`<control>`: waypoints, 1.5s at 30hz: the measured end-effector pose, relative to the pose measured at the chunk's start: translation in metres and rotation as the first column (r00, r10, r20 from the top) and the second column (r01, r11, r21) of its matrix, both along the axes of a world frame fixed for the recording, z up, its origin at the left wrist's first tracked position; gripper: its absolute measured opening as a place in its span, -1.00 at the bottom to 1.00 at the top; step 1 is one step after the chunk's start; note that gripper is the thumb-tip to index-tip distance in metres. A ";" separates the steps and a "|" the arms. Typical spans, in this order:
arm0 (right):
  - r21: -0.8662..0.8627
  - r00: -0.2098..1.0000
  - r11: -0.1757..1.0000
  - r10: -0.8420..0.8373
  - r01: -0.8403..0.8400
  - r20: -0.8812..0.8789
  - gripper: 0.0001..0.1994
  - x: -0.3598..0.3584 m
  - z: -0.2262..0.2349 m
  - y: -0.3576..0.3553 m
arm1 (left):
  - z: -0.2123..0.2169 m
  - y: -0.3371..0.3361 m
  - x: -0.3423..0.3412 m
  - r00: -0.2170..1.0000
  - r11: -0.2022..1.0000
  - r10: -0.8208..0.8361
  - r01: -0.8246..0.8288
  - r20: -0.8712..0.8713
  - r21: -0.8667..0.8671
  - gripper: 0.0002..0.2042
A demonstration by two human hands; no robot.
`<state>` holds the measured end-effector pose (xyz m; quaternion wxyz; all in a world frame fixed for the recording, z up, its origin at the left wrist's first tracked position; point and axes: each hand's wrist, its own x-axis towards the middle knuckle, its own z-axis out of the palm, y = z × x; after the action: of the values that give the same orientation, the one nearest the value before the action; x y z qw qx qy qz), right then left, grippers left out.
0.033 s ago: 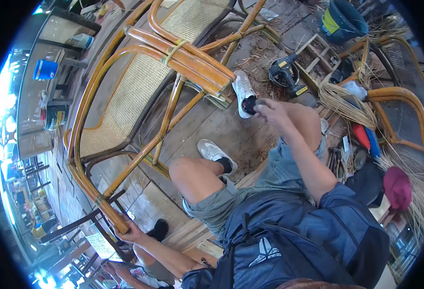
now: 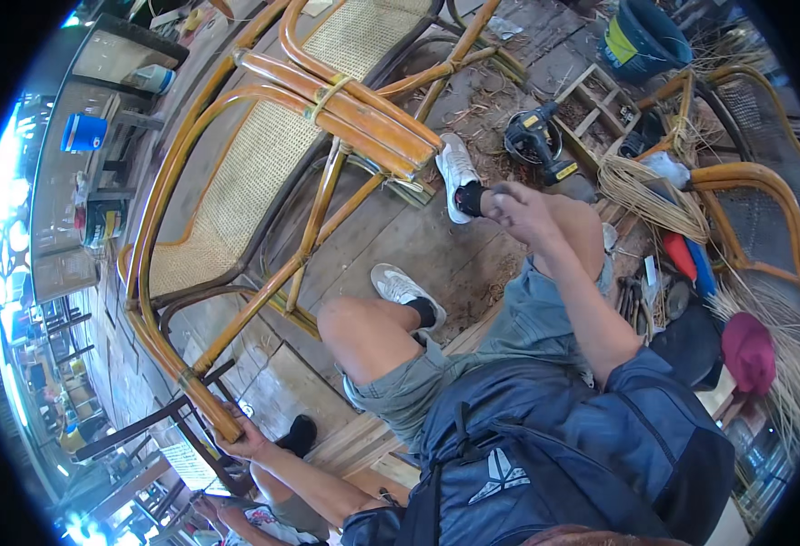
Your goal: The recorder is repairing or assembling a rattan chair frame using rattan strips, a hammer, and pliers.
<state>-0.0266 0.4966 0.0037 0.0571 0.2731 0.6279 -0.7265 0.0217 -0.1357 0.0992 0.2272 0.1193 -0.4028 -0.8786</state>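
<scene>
Head, left hand [image 2: 250, 440] gripping chair [image 2: 256, 177], right hand [image 2: 527, 216] unclear

Lettering: illegible. A yellow label [image 2: 618, 41] marks the bucket [image 2: 656, 45] beyond the right hand [image 2: 520, 211]; a white emblem [image 2: 500, 476] marks dark cloth [image 2: 591, 464] right of the left hand [image 2: 245, 438].

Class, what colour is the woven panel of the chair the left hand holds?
The woven panel is pale tan, shown best in the head view.
</scene>
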 end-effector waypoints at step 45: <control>0.501 0.916 0.789 -0.187 0.355 -0.355 -0.79 0.081 -0.012 0.077 | -0.007 0.174 0.026 0.745 -0.450 0.652 0.233 -0.139 -0.862 -0.42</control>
<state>0.0542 0.5735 -0.0086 -0.2221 0.2577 0.7668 -0.5443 0.0473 0.0382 0.0922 0.2958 0.1988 -0.9341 0.0202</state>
